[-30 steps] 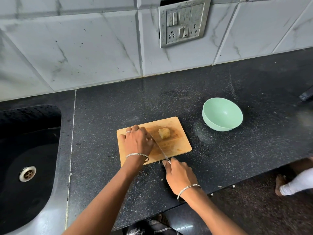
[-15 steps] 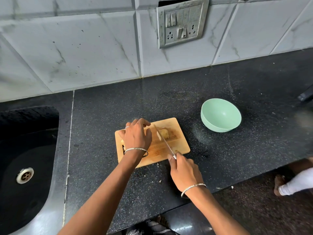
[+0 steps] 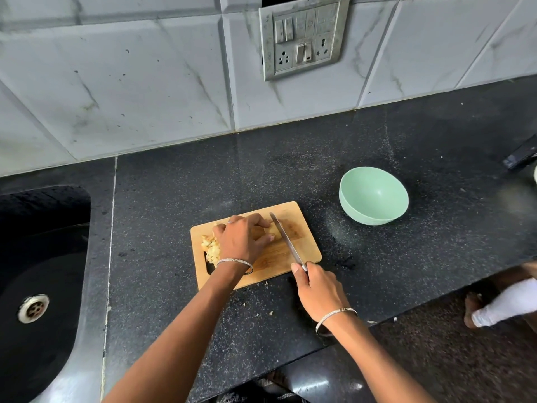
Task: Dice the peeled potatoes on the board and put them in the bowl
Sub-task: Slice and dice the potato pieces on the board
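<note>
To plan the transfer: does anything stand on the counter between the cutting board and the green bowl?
Nothing visible does. The counter between the cutting board and the bowl is bare black stone. The knife, held by the right hand, lies only over the board.

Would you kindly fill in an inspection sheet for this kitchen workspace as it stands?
Surface: black speckled stone counter; pale scraps near front edge.
Job's things: wooden cutting board; diced potato heap at its left end; mint green bowl, empty, right of board.
Clutter: dark object at right edge, unidentified.
Hands: left hand curled over potato piece; right hand grips steel knife, blade over board.
Cables: nothing seen.
Surroundings: black sink left; metal socket plate on tiled wall.
</note>
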